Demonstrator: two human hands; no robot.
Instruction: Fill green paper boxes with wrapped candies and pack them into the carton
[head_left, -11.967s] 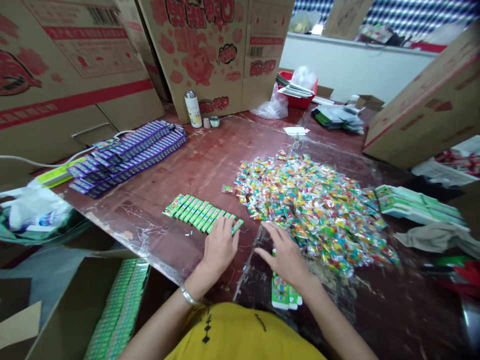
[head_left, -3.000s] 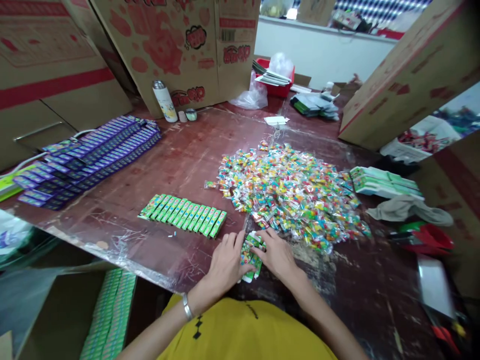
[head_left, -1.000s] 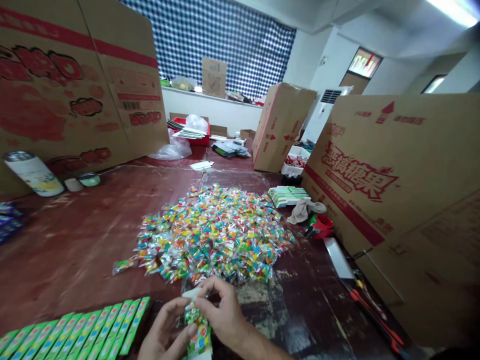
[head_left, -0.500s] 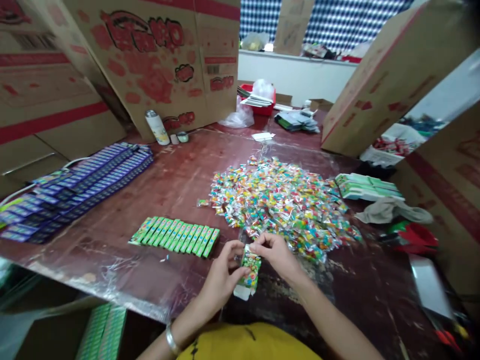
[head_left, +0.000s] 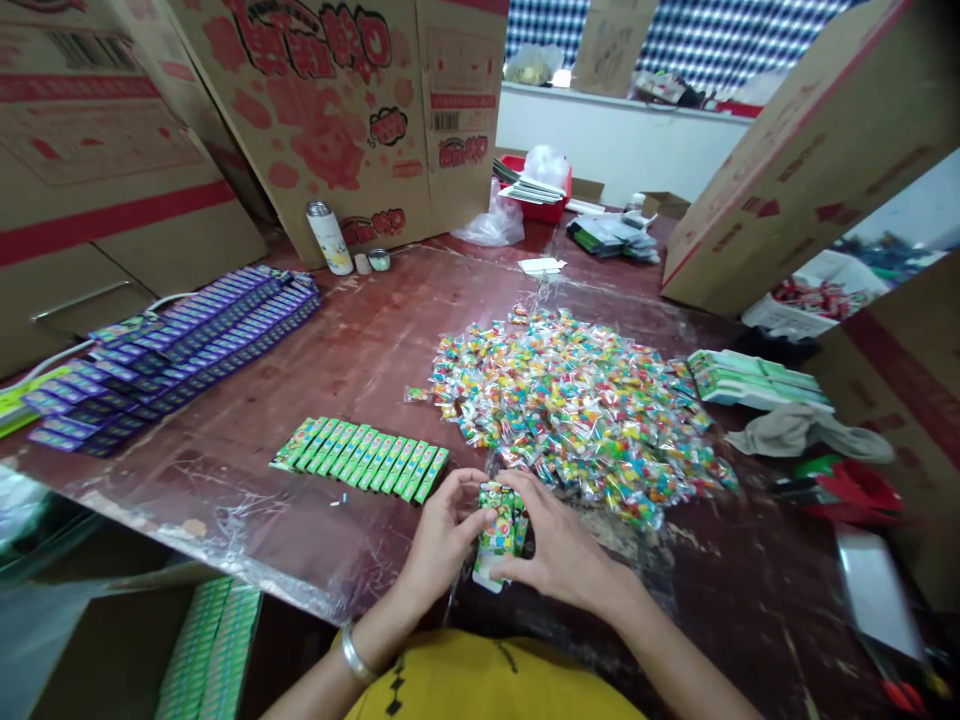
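A small green candy box (head_left: 496,535) with a coloured print is held upright between my two hands, near the table's front edge. My left hand (head_left: 451,520) grips its left side, thumb on the printed face. My right hand (head_left: 546,530) is wrapped round the other side, its thumb at the lower end, where a pale flap sticks out. Just beyond my hands lies a big heap of small clear-wrapped colourful candies (head_left: 577,400). To the left, a row of filled-looking green boxes (head_left: 364,457) leans one against another.
Stacked purple boxes (head_left: 180,350) lie at the left. Flat green cartons (head_left: 757,380) and a grey cloth (head_left: 814,432) are at the right. Tall cardboard boxes (head_left: 337,120) wall the back left; another carton (head_left: 780,160) leans at right. A flask (head_left: 328,238) stands behind.
My right hand has gone from pinching the box's top end to wrapping round its right side, with its thumb now at the lower end. The view has shifted slightly.
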